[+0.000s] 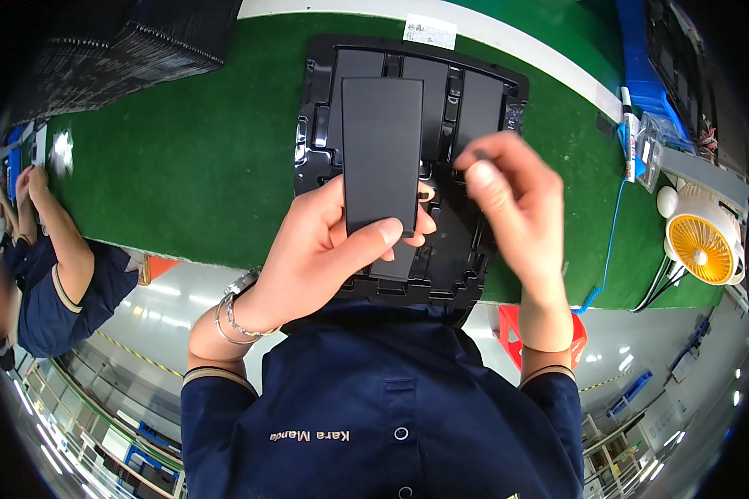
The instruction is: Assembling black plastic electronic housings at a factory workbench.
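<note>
My left hand (324, 237) is closed around the lower end of a flat black rectangular block (382, 150), thumb on its upper face and fingers beneath. The block is held above a black moulded plastic tray (312, 170). Similar dark flat pieces, one of them a black piece (481, 104) at the upper right, lie in the tray's compartments. To the right of the block, my right hand (520, 208) hovers over the tray, thumb and forefinger drawn together and slightly blurred. A small dark bit shows at its fingertips, too unclear to name.
The tray rests on a green work surface (191, 175), with a paper slip (430, 32) behind it. A tall stack of black trays (150, 54) stands far left. At right are a marker (629, 141), a yellow-and-white fan (701, 241) and a blue coiled cord (589, 301). Another person (71, 283) works at left.
</note>
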The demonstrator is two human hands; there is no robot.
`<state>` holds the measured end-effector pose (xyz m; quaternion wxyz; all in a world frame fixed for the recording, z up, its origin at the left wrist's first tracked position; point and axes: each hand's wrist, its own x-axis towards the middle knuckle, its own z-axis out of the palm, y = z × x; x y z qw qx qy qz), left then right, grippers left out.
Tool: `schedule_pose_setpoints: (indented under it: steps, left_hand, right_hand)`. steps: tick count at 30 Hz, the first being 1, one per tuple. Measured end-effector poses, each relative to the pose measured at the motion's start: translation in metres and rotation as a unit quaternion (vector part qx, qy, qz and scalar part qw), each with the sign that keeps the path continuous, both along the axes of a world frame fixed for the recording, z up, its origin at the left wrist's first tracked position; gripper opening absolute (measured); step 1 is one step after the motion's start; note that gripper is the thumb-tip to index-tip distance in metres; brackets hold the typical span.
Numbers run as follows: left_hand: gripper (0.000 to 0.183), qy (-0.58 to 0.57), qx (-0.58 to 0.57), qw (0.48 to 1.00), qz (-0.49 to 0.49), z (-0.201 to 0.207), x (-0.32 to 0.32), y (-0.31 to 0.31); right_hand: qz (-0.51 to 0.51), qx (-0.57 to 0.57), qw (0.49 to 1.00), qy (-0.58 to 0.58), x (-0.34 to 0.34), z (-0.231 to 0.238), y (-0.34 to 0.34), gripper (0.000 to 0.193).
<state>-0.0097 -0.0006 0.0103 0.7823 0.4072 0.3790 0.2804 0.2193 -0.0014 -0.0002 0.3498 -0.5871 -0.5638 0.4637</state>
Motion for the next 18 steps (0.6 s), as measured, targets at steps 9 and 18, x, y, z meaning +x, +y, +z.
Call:
schedule_pose_setpoints:
  steps: [9, 18]
  left_hand:
    - [0.036, -0.029, 0.009, 1.000, 0.000, -0.001, -0.001, -0.004]
    - [0.058, -0.056, -0.008, 0.997, 0.053, -0.001, 0.017, -0.017]
  right_hand:
    - [-0.146, 0.069, 0.893, -0.420, 0.052, -0.014, 0.015, 0.009]
    - [0.028, -0.038, 0.977, 0.210, -0.007, 0.017, -0.034, 0.006]
